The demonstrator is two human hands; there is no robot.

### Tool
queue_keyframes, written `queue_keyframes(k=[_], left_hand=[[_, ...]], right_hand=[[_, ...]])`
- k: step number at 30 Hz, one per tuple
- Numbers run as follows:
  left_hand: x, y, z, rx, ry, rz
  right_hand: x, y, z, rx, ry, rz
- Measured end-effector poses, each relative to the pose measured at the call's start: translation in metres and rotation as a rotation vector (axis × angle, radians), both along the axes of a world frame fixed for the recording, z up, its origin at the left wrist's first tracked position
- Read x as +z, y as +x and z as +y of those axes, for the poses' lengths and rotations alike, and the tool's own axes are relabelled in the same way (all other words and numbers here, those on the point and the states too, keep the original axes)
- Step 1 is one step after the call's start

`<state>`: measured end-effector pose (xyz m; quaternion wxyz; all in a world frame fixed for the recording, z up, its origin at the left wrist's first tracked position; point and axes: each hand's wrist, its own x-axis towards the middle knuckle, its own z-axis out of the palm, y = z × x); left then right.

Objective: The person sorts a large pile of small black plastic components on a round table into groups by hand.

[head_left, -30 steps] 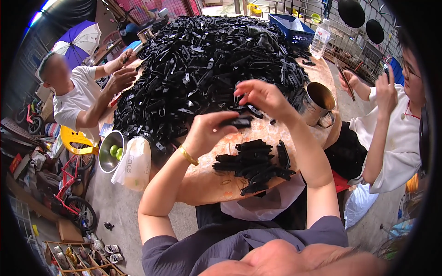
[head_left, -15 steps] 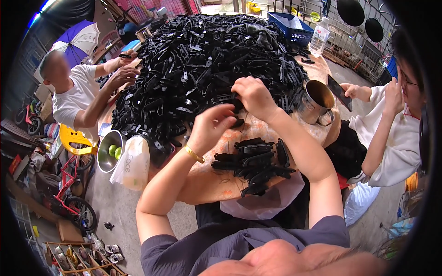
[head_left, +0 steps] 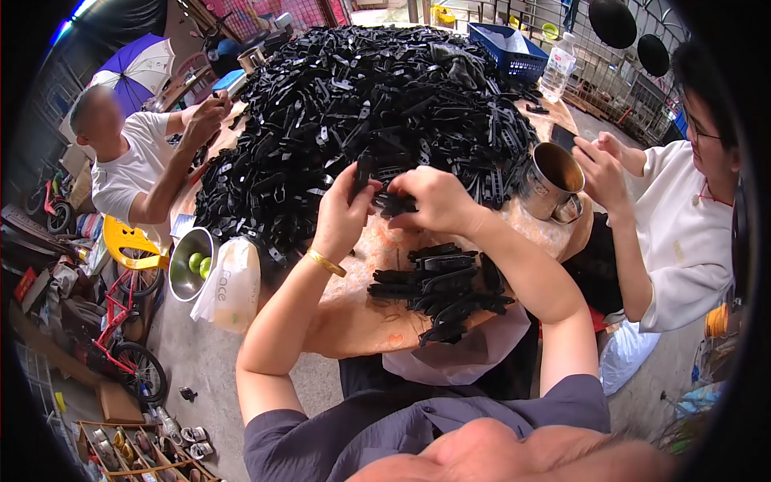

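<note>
In my left hand (head_left: 344,210), pinched between thumb and fingers, a long narrow black plastic piece (head_left: 364,170) stands upright. My right hand (head_left: 436,199) is closed on another black plastic piece (head_left: 395,204), close beside the left hand; the fingers partly cover it. Both hands are just above the near edge of a big heap of similar black pieces (head_left: 345,104). Between my forearms, a smaller stack of black pieces (head_left: 438,289) lies on the table, roughly lined up in rows.
A metal mug (head_left: 554,181) stands right of my right forearm. At the left edge are a steel bowl (head_left: 185,277) with green fruit and a white pouch (head_left: 233,285). A blue basket (head_left: 507,52) and a clear bottle (head_left: 556,68) stand far right. People sit left and right.
My left hand has closed on a black piece and holds it up. My right hand has come back nearer, gripping a piece. The person at right has lowered the raised hand toward the phone.
</note>
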<state>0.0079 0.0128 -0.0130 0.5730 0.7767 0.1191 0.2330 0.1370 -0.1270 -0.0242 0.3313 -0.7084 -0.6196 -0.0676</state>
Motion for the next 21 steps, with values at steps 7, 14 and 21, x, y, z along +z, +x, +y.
queue_keyframes(k=[7,14,21], left_hand=[[0.002,-0.002,0.001,-0.007,-0.335,0.013],[0.011,-0.009,-0.007,-0.25,-0.599,0.156],[0.014,-0.01,-0.002,-0.353,-0.717,0.241]], right_hand=[[0.003,0.008,-0.003,-0.017,0.178,0.142],[0.023,-0.008,-0.01,0.23,0.251,0.637],[0.014,0.002,-0.007,0.35,0.141,0.608]])
